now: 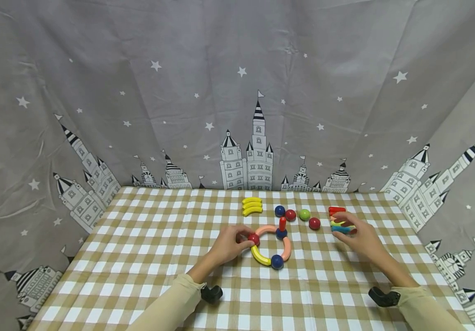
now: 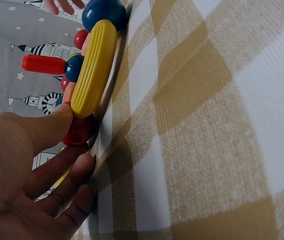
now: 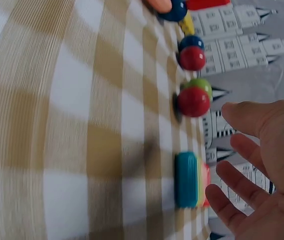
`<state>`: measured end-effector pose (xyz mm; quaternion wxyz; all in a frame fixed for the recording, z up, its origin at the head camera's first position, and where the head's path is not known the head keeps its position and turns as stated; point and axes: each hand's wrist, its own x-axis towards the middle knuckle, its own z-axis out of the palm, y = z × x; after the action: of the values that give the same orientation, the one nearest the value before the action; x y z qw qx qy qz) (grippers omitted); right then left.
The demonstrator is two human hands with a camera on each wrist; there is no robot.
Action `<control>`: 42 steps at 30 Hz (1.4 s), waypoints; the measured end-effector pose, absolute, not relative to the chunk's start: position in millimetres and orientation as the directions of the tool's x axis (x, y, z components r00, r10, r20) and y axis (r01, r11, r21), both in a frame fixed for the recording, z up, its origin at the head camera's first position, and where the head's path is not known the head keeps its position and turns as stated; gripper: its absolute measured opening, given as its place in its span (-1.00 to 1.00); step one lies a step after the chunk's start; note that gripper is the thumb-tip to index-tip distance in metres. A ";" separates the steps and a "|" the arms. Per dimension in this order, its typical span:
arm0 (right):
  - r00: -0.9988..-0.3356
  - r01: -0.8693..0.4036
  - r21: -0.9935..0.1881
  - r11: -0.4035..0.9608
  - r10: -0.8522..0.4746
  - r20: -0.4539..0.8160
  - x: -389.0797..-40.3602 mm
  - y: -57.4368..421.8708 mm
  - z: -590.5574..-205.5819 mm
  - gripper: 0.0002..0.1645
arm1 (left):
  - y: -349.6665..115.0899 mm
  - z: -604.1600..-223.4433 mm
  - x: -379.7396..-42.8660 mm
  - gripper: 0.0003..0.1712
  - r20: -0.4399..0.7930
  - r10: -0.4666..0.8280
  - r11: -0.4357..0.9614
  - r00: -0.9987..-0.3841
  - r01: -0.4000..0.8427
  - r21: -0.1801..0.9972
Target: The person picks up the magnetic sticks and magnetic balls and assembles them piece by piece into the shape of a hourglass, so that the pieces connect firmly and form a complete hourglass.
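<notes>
My left hand [image 1: 230,243] pinches a red ball [image 1: 254,239] between thumb and forefinger. That ball is the left joint of a ring lying on the cloth. A yellow curved bar [image 2: 94,70] runs from it to a blue ball [image 1: 277,262] at the near side. Two salmon curved bars [image 1: 287,249] make up the far and right sides, meeting at another blue ball [image 1: 281,234]. A short red rod [image 1: 282,223] stands upright on that one. My right hand [image 1: 363,235] hovers with spread fingers over a row of sticks, the nearest a blue stick [image 3: 185,180]; nothing is held.
Behind the ring lie several yellow curved bars [image 1: 252,206]. Loose balls sit to their right, among them a green ball [image 1: 305,214] and a red ball [image 1: 314,224]. A red stick [image 1: 337,210] lies at the row's far end. A grey curtain [image 1: 179,92] hangs behind the checked tablecloth [image 1: 154,257].
</notes>
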<state>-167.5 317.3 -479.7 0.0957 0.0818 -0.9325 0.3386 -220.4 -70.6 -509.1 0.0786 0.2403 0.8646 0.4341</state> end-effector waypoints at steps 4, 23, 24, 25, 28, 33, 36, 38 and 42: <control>-0.974 -0.181 -0.605 0.775 -0.058 0.217 -164.8 327.0 -482.5 -0.45 | -70.0 -508.2 -220.5 -0.70 0.064 0.482 0.509 -0.874 0.339 0.791; -0.971 -0.200 -0.571 0.796 -0.082 0.226 -171.5 342.6 -500.4 -0.48 | -70.5 -505.3 -220.3 -0.70 0.058 0.480 0.518 -0.875 0.337 0.786; -0.971 -0.201 -0.563 0.802 -0.085 0.226 -172.0 342.1 -500.8 -0.48 | -70.6 -505.4 -220.3 -0.70 0.058 0.480 0.519 -0.875 0.337 0.786; -0.972 -0.197 -0.557 0.807 -0.085 0.220 -172.8 341.6 -501.4 -0.49 | -70.5 -505.5 -220.2 -0.70 0.058 0.480 0.519 -0.875 0.337 0.785; -0.977 -0.179 -0.554 0.813 -0.083 0.195 -174.2 339.5 -502.6 -0.50 | -70.4 -505.9 -220.3 -0.70 0.059 0.480 0.519 -0.875 0.337 0.786; -0.978 -0.181 -0.550 0.815 -0.088 0.191 -176.6 334.5 -505.9 -0.53 | -70.0 -507.2 -220.9 -0.70 0.058 0.480 0.515 -0.876 0.334 0.789; -0.972 -0.202 -0.524 0.828 -0.104 0.211 -178.7 331.7 -507.7 -0.56 | -69.8 -508.2 -221.1 -0.70 0.056 0.480 0.515 -0.876 0.333 0.790; -0.970 -0.209 -0.502 0.839 -0.112 0.217 -179.9 330.0 -508.2 -0.58 | -69.7 -508.7 -221.0 -0.70 0.053 0.479 0.517 -0.876 0.330 0.790; -0.972 -0.202 -0.467 0.861 -0.119 0.201 -181.2 326.6 -506.9 -0.63 | -69.7 -509.3 -220.8 -0.70 0.056 0.479 0.515 -0.876 0.332 0.790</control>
<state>-181.2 326.6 -506.9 0.0828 0.0834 -0.9611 0.2500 -220.8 -69.7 -509.3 0.0848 0.2339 0.8662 0.4333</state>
